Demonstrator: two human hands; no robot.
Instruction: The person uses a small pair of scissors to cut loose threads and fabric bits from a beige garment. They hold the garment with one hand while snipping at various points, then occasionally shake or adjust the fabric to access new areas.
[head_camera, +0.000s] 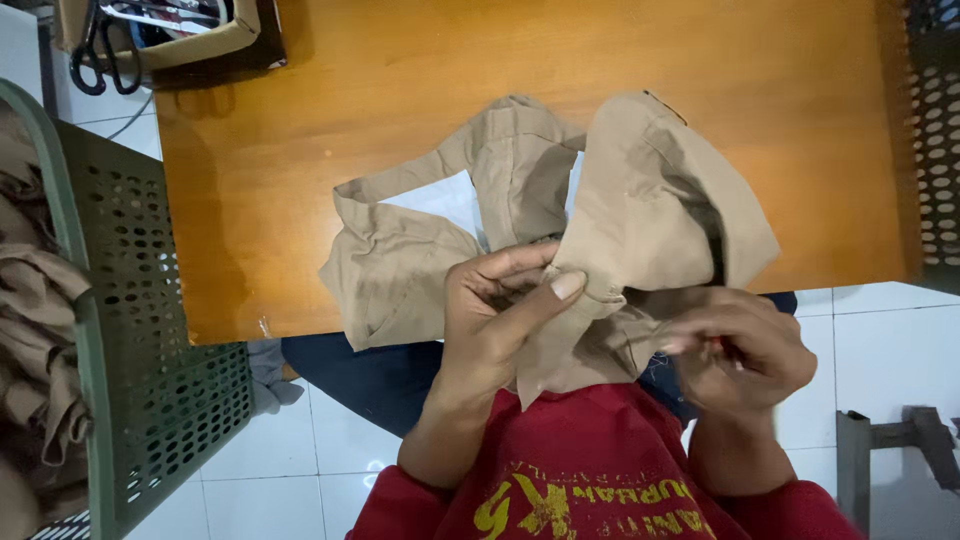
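A crumpled khaki garment piece (640, 200) with white lining lies partly on the orange wooden table (400, 90) and hangs over its near edge. My left hand (495, 305) pinches a fold of the khaki fabric near its middle, thumb pressed on top. My right hand (745, 350) is closed on the fabric's lower edge, just below the table edge, and seems to hold something small and red between its fingers. A red sleeve covers each forearm.
A green perforated plastic basket (150, 300) with more khaki fabric stands at the left. A cardboard box (200, 40) with black-handled scissors (105, 60) sits at the table's far left corner. Another perforated basket (935, 150) stands at the right. White floor tiles lie below.
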